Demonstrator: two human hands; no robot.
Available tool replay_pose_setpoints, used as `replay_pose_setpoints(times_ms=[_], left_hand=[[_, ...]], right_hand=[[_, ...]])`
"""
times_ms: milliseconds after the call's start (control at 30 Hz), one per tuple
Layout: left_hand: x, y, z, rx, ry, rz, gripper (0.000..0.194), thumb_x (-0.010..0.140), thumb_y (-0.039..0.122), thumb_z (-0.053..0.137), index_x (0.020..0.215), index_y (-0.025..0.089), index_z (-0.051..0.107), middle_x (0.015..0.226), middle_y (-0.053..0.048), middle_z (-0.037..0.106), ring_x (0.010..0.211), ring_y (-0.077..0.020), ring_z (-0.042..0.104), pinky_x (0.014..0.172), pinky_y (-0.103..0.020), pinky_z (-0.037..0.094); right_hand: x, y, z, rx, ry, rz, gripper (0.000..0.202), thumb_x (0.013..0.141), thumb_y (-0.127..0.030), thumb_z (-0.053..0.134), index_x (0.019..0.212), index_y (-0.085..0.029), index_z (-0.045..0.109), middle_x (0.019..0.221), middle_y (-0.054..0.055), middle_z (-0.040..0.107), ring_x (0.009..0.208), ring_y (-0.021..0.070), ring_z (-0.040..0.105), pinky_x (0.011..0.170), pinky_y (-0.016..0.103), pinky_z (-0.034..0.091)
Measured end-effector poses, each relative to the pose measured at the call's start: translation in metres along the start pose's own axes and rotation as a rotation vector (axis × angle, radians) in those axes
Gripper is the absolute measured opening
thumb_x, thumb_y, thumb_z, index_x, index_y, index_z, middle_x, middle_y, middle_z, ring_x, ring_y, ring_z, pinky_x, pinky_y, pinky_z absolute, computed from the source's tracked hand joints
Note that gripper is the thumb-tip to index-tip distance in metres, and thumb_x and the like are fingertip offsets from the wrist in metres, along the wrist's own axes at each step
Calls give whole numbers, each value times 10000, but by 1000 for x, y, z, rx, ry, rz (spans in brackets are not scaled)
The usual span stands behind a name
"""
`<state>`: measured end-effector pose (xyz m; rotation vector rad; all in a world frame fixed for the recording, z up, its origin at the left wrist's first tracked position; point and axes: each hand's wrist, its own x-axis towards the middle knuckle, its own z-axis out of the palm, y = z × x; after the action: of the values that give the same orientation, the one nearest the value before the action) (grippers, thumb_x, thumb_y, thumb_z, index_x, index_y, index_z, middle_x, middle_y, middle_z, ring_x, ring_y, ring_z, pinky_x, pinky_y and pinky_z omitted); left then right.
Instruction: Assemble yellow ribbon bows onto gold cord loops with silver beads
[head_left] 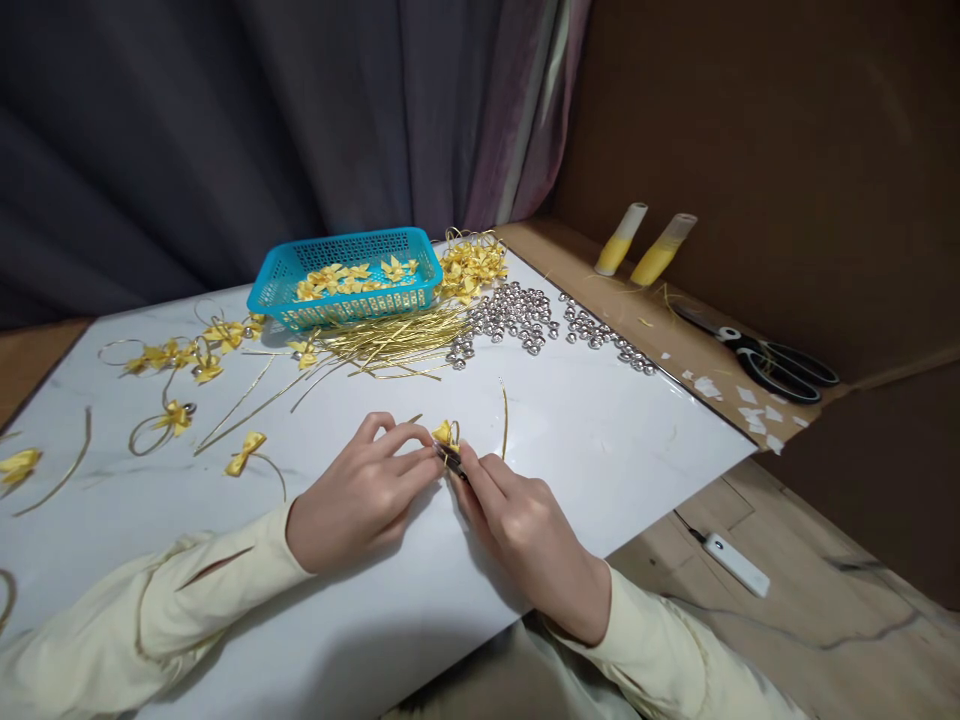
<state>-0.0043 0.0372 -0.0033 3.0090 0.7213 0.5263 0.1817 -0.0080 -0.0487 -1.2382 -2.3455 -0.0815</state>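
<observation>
My left hand [375, 485] and my right hand [521, 525] meet over the white table, thumbs and fingertips pinched close together. Between them is a small yellow ribbon bow [442, 432] with a loop of gold cord. A dark, shiny little piece [453, 461] lies at the fingertips, pinched by my right hand; its kind I cannot make out. My left fingers close at the bow's left side, partly hiding it. A loose gold cord [505, 415] lies just beyond my right hand. To the left rest a finished-looking bow with a cord loop [176, 418] and another bow [245, 454].
A blue basket [341, 312] holds yellow bows. Around it lie a bundle of gold cords [397, 338], silver bells or beads [514, 312] and a bow pile [472, 265]. Scissors [776, 362], two yellow thread spools [664, 250] and paper scraps [750, 400] sit right.
</observation>
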Motion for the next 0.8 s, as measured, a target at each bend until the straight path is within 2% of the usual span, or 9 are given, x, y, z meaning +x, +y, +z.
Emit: replay_pose_setpoints(times_ms=[400,800], left_hand=[[0,0,1,20,16,-11,247,769,-20,387,887,124,549,847,-91,673,955,-258,541,757,-382,299],[0,0,1,13,13,-11,246,779,-10,374,897,129,539,872,-90,676,958,-256,527,757,-384,295]], right_hand=[[-1,1,2,-41,59,-37,417,826,-58,462,1234,16,422,784,83,602,580,162,543,394,275,396],[2,1,2,-36,45,-46,401,821,-47,469,1214,25,441,776,83,600,568,163,543,396,281,398]])
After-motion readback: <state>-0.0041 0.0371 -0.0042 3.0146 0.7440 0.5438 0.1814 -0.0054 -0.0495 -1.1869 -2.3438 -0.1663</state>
